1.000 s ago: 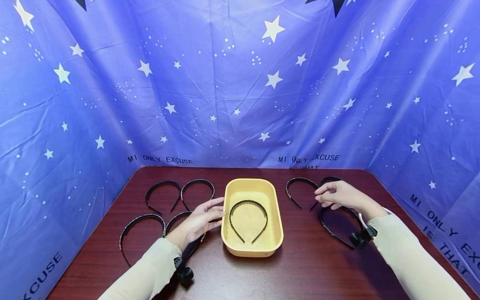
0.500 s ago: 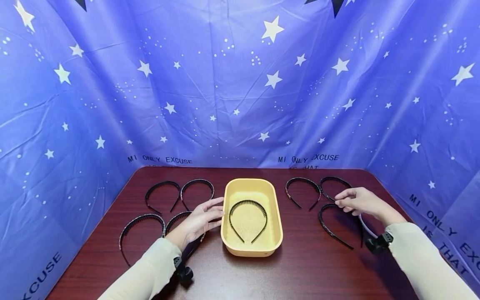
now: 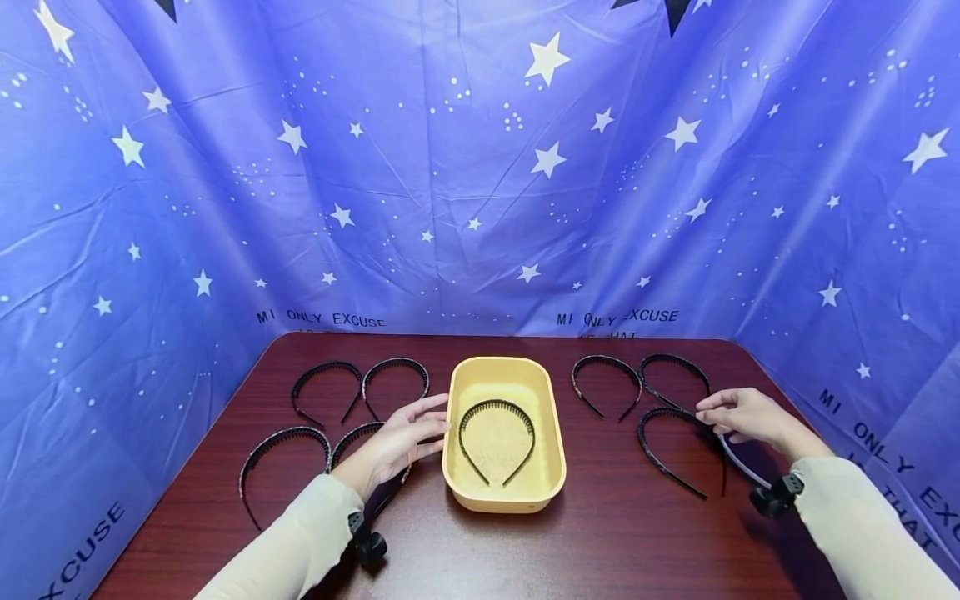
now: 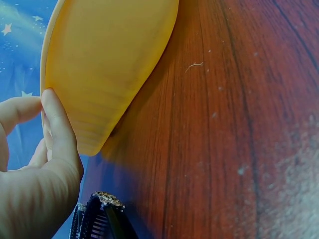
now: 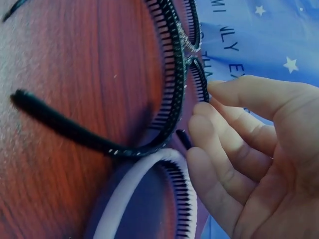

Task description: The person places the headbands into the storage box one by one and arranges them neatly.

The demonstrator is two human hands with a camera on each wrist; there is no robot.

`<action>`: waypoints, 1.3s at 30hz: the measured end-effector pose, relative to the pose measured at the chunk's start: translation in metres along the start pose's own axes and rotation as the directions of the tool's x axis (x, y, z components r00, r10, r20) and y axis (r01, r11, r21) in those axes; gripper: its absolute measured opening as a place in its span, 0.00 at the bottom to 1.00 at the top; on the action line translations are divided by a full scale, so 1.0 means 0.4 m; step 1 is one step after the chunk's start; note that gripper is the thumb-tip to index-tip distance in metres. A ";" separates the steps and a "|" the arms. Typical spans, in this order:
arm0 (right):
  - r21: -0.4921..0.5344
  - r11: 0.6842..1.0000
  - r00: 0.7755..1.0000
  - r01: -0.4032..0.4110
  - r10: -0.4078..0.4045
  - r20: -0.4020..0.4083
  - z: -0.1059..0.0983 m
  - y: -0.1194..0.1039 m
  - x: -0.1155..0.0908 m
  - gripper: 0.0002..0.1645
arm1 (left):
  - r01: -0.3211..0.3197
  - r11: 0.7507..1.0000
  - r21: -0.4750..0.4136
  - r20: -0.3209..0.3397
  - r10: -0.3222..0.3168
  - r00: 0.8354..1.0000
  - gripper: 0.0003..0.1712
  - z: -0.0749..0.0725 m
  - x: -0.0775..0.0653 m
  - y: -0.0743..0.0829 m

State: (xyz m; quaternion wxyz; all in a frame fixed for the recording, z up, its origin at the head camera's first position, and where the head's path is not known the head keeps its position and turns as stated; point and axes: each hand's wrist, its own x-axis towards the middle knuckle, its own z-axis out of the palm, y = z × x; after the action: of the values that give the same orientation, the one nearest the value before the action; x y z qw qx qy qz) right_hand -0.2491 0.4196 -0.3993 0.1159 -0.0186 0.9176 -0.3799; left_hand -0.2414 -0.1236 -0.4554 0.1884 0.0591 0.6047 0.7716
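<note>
My left hand (image 3: 401,442) has its fingers extended against the left side of a yellow plastic tray (image 3: 558,467), fingertips right at the rim. One black toothed headband (image 3: 497,404) lies inside the tray. On the right, my right hand (image 3: 744,419) hovers beside a group of headbands with loosely bent fingers, and nothing shows between them. Just left of it lies a black headband (image 3: 660,462). A pale lilac headband (image 5: 127,194) with dark teeth shows below the fingers in the right wrist view; in the head view my hand partly covers it.
Two more black headbands (image 3: 604,360) (image 3: 673,360) lie at the back right. Several black headbands (image 3: 294,433) lie on the left, one partly beneath my left hand. The dark red wooden table (image 3: 600,542) is enclosed by blue star-patterned cloth (image 3: 435,208).
My right hand has moved rightward and slightly toward me, from over the back right headbands to beside the lilac one. The left hand and tray stay in place.
</note>
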 end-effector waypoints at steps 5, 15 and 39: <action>-0.038 0.999 1.000 -0.001 0.000 -0.027 0.009 0.021 0.008 0.24 | 0.000 1.000 0.001 -0.002 0.000 1.000 0.37 0.000 0.002 -0.001; -0.086 0.996 0.996 -0.016 0.008 -0.089 0.031 0.038 0.021 0.21 | 0.000 1.000 0.001 0.000 0.000 1.000 0.37 0.002 0.003 0.002; -0.101 0.995 0.999 -0.010 0.005 -0.046 0.015 0.039 0.021 0.21 | -0.003 1.000 0.014 0.013 0.003 1.000 0.37 -0.001 0.000 0.000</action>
State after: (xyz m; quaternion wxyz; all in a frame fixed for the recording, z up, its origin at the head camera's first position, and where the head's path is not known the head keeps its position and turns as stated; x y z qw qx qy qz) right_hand -0.2552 0.4256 -0.4160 0.0951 -0.0121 0.9382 -0.3326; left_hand -0.2416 -0.1240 -0.4555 0.1909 0.0664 0.6088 0.7671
